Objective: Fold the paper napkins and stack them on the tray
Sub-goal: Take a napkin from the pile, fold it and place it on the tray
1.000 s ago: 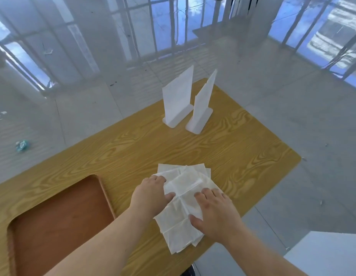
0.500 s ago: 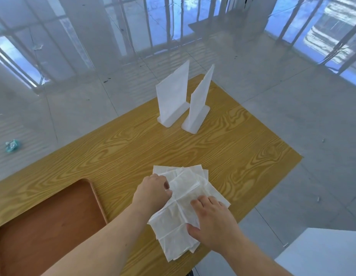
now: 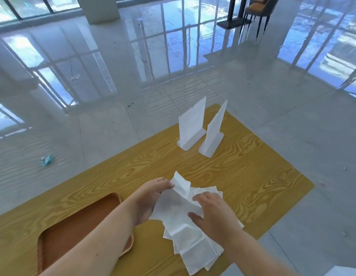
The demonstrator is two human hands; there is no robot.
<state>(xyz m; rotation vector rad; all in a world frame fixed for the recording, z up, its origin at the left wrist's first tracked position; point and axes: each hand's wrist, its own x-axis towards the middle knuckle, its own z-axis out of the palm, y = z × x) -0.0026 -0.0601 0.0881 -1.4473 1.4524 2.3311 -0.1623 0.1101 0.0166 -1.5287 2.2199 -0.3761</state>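
Napkin paper fills the space between both hands. The left hand (image 3: pixel 151 194) pinches the far edge of the top napkin (image 3: pixel 174 200) between thumb and fingertips, lifting that edge clear of the pile so that a crumpled corner stands up just beyond the pinch. The lifted sheet slopes down from the pinch toward the person, its near edge hanging over the left wrist side. The right hand (image 3: pixel 215 214) lies just right of the pinch, palm down and fingers spread, pressing flat on the napkin pile (image 3: pixel 195 248); it is not closed around anything, and its thumb reaches under the raised sheet's near side. The pile is loosely fanned, with corners showing beyond the right fingers and more sheets trailing from under the right palm toward the person, out to the near edge of the wooden table (image 3: pixel 253 176).

Left of the pinch and nearer the person lies the brown tray (image 3: pixel 77 228), with the left forearm crossing over its right rim. Nothing shows on the visible part of the tray. Well beyond the pinch, toward the far side of the table, two white sign stands (image 3: pixel 201 128) stand upright side by side. On the glossy floor far to the left lies a small teal scrap (image 3: pixel 46 160).
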